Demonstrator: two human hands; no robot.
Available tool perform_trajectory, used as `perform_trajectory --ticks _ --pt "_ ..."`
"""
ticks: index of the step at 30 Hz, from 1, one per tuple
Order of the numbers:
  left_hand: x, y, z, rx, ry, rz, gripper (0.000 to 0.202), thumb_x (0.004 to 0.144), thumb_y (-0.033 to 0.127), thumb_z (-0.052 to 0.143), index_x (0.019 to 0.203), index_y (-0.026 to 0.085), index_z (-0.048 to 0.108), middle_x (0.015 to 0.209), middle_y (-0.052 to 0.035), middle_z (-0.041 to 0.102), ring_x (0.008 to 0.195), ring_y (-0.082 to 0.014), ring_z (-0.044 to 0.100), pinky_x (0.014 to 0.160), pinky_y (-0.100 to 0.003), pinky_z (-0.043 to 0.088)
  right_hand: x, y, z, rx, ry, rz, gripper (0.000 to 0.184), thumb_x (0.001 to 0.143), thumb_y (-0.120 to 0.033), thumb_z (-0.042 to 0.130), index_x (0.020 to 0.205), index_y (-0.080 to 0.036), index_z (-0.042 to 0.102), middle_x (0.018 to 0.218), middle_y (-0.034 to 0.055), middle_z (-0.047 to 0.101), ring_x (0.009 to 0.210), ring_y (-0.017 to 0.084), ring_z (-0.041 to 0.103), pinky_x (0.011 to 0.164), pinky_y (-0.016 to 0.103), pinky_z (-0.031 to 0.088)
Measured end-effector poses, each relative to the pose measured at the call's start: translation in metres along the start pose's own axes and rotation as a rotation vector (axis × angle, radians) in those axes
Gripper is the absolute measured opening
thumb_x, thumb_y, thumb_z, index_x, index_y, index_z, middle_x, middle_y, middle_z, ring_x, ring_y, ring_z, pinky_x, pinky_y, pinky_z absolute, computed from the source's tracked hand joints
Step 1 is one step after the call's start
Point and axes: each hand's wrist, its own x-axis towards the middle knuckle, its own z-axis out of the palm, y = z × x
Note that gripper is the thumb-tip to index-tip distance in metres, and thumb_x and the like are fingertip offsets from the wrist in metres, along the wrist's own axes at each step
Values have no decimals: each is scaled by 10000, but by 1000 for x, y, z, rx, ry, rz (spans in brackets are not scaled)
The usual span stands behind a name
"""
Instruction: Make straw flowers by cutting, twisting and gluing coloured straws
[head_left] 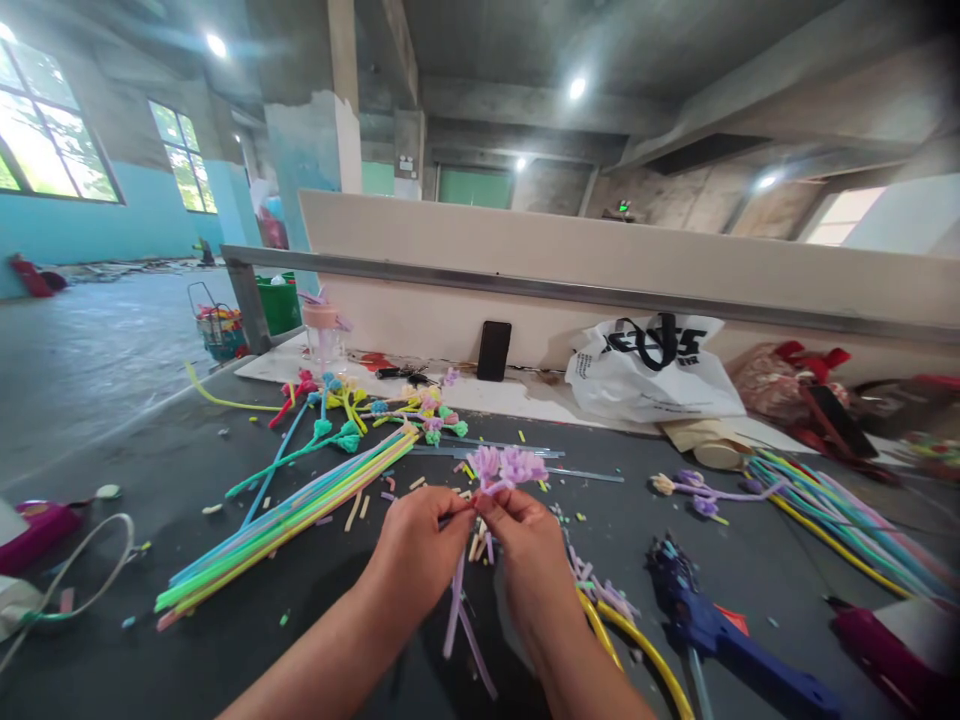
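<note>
My left hand [417,549] and my right hand [529,556] meet at the middle of the dark table [187,640], fingers pinched on a purple pipe-cleaner flower [506,466]. Its fuzzy purple heads stick up above my fingertips. The purple stems [454,607] hang down below my hands towards me. Short cut bits of pipe cleaner lie around the hands.
A bundle of long coloured pipe cleaners [285,520] lies to the left, finished coloured flowers [352,415] behind it. A blue glue gun [712,625] lies right, more pipe cleaners [840,520] beyond. A white plastic bag [652,375], a black phone [494,350] and a low wall stand at the back.
</note>
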Motion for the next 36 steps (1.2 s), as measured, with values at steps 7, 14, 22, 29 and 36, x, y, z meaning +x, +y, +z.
perform_trajectory --ticks 7,14,22,29,36 --pt "3 5 -4 -852 -244 -422 264 631 355 670 586 130 539 426 83 365 381 -27 243 397 -182 158 -4 -8 5 261 -119 100 152 599 -278 729 656 -165 646 642 7 637 605 134 534 631 251 399" --pt "-2 4 2 -1318 -470 -669 238 599 218 700 573 124 482 450 77 363 356 8 164 370 -157 73 -7 -21 2 507 -322 307 231 543 -261 767 708 -162 640 558 -6 589 499 125 523 535 257 431" --pt "1 9 -5 -911 -168 -420 234 632 300 676 573 118 541 420 77 369 377 -15 231 382 -171 141 8 -9 -2 394 -252 218 165 597 -260 749 698 -156 671 684 21 646 647 129 565 684 262 422" --pt "4 5 -4 -562 -84 -274 250 664 337 619 556 117 571 497 45 439 483 -58 337 462 -191 254 8 -8 -1 212 -145 127 172 525 -230 785 601 -154 650 556 -35 587 560 95 491 618 232 371" --pt "0 6 -5 -758 -216 -295 222 686 310 628 596 114 580 471 63 388 434 -34 264 421 -182 183 3 -14 -2 365 -222 157 148 543 -199 776 618 -160 655 617 -17 627 606 99 520 649 225 384"
